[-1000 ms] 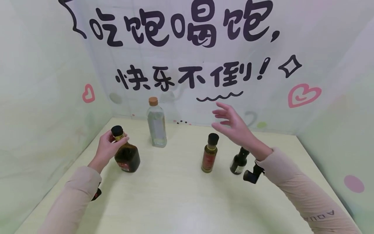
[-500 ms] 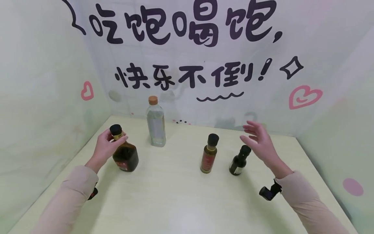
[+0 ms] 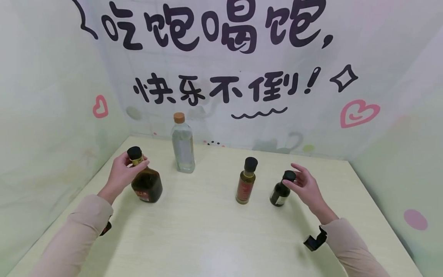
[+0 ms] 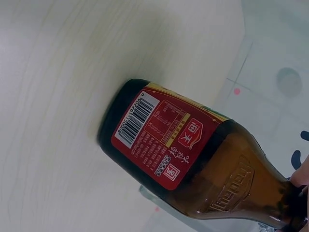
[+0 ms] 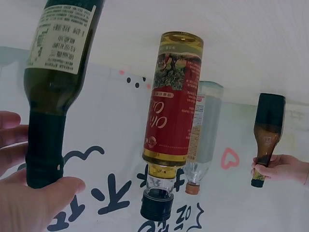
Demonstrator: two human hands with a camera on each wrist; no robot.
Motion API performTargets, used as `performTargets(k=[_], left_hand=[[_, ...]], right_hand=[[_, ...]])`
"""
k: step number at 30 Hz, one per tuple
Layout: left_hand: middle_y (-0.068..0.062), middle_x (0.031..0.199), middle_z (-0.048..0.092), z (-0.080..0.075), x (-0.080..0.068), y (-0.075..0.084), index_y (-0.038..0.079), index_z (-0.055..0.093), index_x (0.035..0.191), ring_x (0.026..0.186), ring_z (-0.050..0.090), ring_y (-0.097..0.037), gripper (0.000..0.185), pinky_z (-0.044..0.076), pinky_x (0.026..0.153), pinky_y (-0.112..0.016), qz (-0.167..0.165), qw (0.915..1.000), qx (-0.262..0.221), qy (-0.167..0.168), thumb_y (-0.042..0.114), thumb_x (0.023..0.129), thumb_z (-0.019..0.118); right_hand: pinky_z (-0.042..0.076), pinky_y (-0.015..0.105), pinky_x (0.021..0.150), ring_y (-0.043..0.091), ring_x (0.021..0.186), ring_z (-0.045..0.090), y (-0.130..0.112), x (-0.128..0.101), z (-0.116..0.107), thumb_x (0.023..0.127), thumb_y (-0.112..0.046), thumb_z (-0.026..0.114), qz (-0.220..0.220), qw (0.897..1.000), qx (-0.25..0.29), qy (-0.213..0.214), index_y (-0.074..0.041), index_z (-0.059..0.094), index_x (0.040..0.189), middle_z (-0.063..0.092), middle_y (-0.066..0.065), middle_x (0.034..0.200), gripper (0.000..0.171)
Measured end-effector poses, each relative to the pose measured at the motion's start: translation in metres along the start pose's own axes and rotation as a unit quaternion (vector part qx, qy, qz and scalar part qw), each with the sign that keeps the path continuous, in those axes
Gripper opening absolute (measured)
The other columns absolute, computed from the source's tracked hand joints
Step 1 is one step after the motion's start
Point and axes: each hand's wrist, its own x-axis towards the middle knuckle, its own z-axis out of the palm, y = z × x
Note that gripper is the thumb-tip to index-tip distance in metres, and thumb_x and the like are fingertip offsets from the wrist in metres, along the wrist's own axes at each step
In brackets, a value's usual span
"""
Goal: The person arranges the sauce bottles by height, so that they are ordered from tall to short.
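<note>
Head view: left hand (image 3: 122, 173) grips brown bottle's (image 3: 147, 184) neck, upright, cap toward twelve; right hand (image 3: 306, 186) pinches small dark bottle's (image 3: 281, 191) cap, likewise upright.

— What stands at the back of the pale wood-grain table (image 3: 207, 238)?
— A tall clear plastic bottle with an orange-brown cap (image 3: 182, 143), upright near the rear wall.
— And nearer the middle?
— A slim upright glass oil bottle with a red label and black cap (image 3: 246, 181). Behind both hangs a white backdrop with black lettering and pink hearts (image 3: 221, 57).
</note>
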Motion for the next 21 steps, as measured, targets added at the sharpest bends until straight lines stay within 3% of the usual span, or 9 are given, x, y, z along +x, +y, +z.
performTargets(k=[7, 21], left_hand=[[0.005, 0.094, 0.056, 0.002, 0.0, 0.002, 0.003, 0.055, 0.103, 0.088, 0.051, -0.004, 0.035, 0.043, 0.072, -0.01, 0.0, 1.0, 0.004, 0.006, 0.031, 0.083, 0.063], [0.011, 0.09, 0.058, -0.001, 0.001, 0.0, 0.002, 0.056, 0.104, 0.086, 0.053, -0.003, 0.038, 0.043, 0.073, -0.009, 0.007, 0.9998, 0.016, -0.002, 0.031, 0.082, 0.065]], right_hand=[[0.042, 0.01, 0.076, -0.004, 0.089, 0.051, 0.01, 0.0, 0.004, 0.082, -0.011, 0.066, 0.02, 1.0, 0.0, 0.005, 0.002, 0.039, 0.13, 0.052, 0.018, 0.112, 0.056], [0.046, 0.015, 0.075, -0.003, 0.087, 0.056, 0.02, 0.0, 0.005, 0.082, -0.018, 0.066, 0.025, 0.999, -0.009, -0.024, 0.005, 0.052, 0.116, 0.057, 0.02, 0.108, 0.043]])
